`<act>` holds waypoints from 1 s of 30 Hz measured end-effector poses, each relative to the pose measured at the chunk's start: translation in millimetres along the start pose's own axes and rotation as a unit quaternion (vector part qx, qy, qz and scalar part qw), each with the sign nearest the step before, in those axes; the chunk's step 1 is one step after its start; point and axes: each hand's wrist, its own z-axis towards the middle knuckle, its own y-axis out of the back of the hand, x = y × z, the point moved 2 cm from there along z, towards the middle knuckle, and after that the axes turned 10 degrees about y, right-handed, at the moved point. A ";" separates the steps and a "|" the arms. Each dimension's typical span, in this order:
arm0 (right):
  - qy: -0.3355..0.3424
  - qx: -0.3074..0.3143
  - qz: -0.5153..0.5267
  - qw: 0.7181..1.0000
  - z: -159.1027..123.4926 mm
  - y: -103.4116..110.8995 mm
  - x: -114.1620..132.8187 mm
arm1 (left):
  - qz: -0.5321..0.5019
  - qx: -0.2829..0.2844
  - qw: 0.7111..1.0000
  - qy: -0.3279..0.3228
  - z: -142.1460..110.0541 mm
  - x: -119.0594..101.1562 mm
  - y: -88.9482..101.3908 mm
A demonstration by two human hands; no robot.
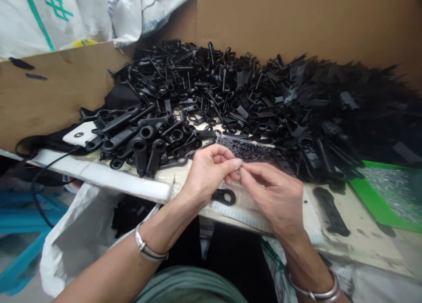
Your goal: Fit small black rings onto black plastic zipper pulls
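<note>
My left hand (211, 169) and my right hand (273, 193) meet over the front edge of the worktable. Thumbs and fingers of both are pinched together at one spot, and whatever they hold there is too small to make out. Just below my left hand lies a black plastic part with a toothed ring end (227, 197); its other end is hidden behind the hand. Beyond the fingers is a clear-edged tray (244, 147) filled with tiny black pieces. To the right of my right hand a flat black bar-shaped part (331, 211) rests on the table.
A large heap of black plastic parts (211, 83) covers the back, against cardboard walls (310, 22). At right stands a green tray (371, 195) of small shiny pieces. A white device (79, 134) with a cable lies left. Below hangs an open white sack (75, 237).
</note>
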 end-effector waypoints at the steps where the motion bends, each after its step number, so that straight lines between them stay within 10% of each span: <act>1: 0.004 0.008 -0.003 1.000 0.6 0.3 -0.5 | 0.004 0.004 1.000 -0.003 0.3 0.2 0.7; 24: -0.033 0.048 0.010 0.998 -5.9 -3.9 -5.5 | 0.153 0.044 0.987 -0.013 -11.2 -5.7 16.0; 27: -0.063 0.054 0.015 0.996 -11.7 1.2 -8.9 | 0.329 0.013 0.939 -0.097 -23.9 -16.2 26.5; 30: -0.044 0.076 -0.003 0.996 -22.3 7.4 -12.1 | 0.557 0.000 0.807 -0.194 -39.9 -17.6 40.3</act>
